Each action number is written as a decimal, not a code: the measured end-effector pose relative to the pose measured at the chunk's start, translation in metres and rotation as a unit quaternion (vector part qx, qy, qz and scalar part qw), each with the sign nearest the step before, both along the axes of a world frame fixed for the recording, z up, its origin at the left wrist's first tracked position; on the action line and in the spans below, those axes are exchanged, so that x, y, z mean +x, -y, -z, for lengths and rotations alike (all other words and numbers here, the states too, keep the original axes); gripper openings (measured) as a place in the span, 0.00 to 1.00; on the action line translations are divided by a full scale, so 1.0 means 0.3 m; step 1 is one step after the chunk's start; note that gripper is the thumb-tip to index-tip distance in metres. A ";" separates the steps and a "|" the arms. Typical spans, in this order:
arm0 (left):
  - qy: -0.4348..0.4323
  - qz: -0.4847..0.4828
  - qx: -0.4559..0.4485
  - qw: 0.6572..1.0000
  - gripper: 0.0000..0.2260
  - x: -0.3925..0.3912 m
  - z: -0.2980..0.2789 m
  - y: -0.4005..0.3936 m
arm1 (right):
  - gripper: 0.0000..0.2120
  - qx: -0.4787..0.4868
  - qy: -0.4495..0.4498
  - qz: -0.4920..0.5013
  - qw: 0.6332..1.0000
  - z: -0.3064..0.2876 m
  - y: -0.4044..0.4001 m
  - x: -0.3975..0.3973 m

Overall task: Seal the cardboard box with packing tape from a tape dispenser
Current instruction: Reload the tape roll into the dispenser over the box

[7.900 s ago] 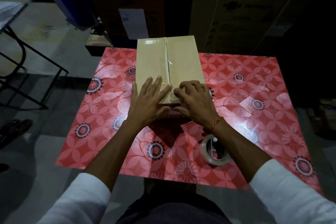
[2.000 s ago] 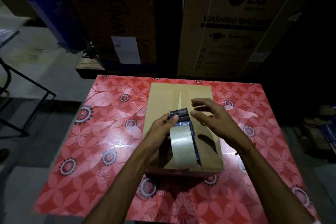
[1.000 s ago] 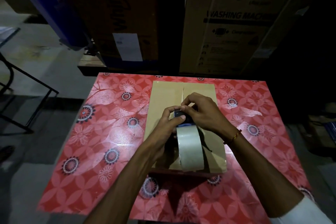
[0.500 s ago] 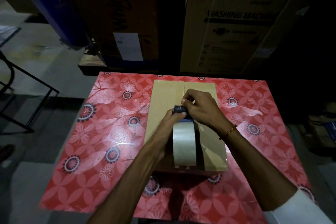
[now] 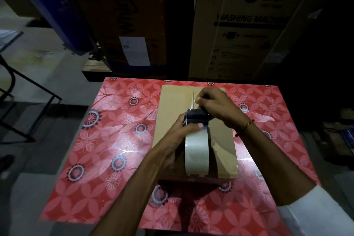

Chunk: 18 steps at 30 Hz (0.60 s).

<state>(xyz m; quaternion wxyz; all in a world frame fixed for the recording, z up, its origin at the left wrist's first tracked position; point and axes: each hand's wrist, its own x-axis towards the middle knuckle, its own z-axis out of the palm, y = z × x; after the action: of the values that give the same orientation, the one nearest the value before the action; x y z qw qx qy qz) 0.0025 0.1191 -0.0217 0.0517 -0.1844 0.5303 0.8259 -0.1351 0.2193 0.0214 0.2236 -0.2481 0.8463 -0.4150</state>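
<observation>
Pinching the loose end of the tape, the right hand (image 5: 216, 107) has its fingers closed tight on a thin clear strip just above the dark toothed head of the tape dispenser (image 5: 197, 119). The left hand (image 5: 182, 134) is wrapped around the dispenser from the left side, thumb across the top, holding it up with the pale tape roll (image 5: 196, 153) hanging toward the person.

Under both hands lies the cardboard box (image 5: 172, 113), flat on the red flowery table cover (image 5: 115, 140). The box is long from near to far, and the seam (image 5: 193, 93) between its flaps runs the same way, straight away from the person. The dispenser sits over the middle of the box, so the far end of the seam lies just ahead of the right hand, which is the closer hand to it. I think the tape must be pulled along that line and stuck down.

Half a second ago the right hand was lower, touching the toothed head. Now it has lifted a bit up and away, and a short strip shows between fingers and teeth. The box has not moved.
</observation>
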 end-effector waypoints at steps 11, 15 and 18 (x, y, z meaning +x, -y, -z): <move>-0.002 -0.053 -0.103 0.993 0.09 -0.069 -0.036 0.034 | 0.06 -0.005 0.074 -0.061 0.995 -0.051 -0.042 -0.039; 0.002 -0.067 -0.153 0.986 0.06 -0.101 -0.016 0.033 | 0.07 -0.017 0.096 -0.059 0.993 -0.033 -0.052 -0.047; 0.022 -0.089 -0.154 0.984 0.04 -0.113 0.002 0.033 | 0.06 -0.057 0.145 -0.037 0.987 -0.008 -0.073 -0.046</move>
<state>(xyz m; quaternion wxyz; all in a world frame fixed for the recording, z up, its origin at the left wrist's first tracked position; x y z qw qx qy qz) -0.0315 0.1093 -0.0222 -0.0394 -0.2548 0.6310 0.7317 -0.1490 0.2413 0.0237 0.3446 -0.2289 0.7701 -0.4856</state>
